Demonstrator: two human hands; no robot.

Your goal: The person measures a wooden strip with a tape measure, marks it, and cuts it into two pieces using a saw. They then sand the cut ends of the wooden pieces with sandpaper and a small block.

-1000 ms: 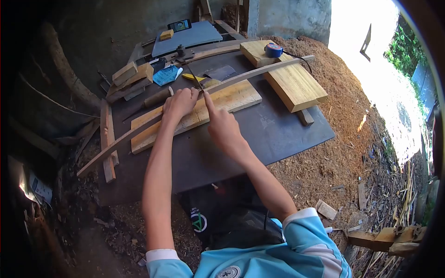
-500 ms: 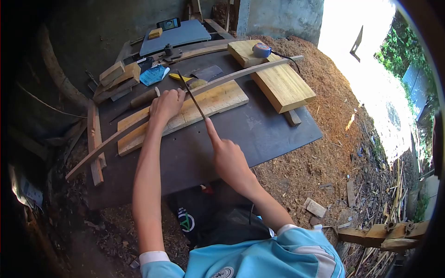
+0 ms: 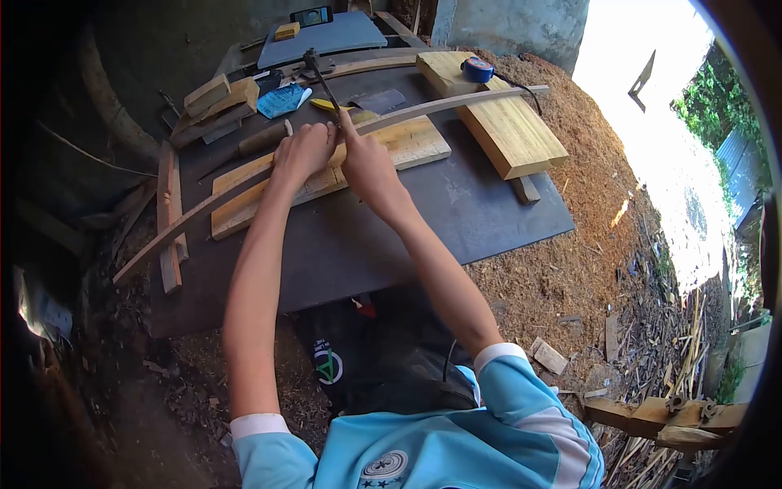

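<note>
A long, thin, curved wooden strip [image 3: 456,102] lies across a flat wooden board [image 3: 403,147] on a dark sheet-covered table [image 3: 391,236]. My left hand [image 3: 301,155] presses down on the strip near its middle. My right hand [image 3: 366,167] sits right beside the left, gripping the handle of a slim dark file [image 3: 322,77], index finger stretched along it. The file's blade crosses the strip and points away toward the far end of the table.
A thick plank [image 3: 497,122] with a blue tape measure [image 3: 476,69] lies at the right. Wood blocks [image 3: 220,98], a blue cloth [image 3: 281,99], a yellow-handled tool [image 3: 326,104], a grey board [image 3: 326,37] with a phone [image 3: 311,15] fill the back. Sawdust [image 3: 586,236] covers the ground at right.
My right hand has pushed the file forward across the strip, from a drawn-back position to right beside my left hand. The left hand has stayed on the strip.
</note>
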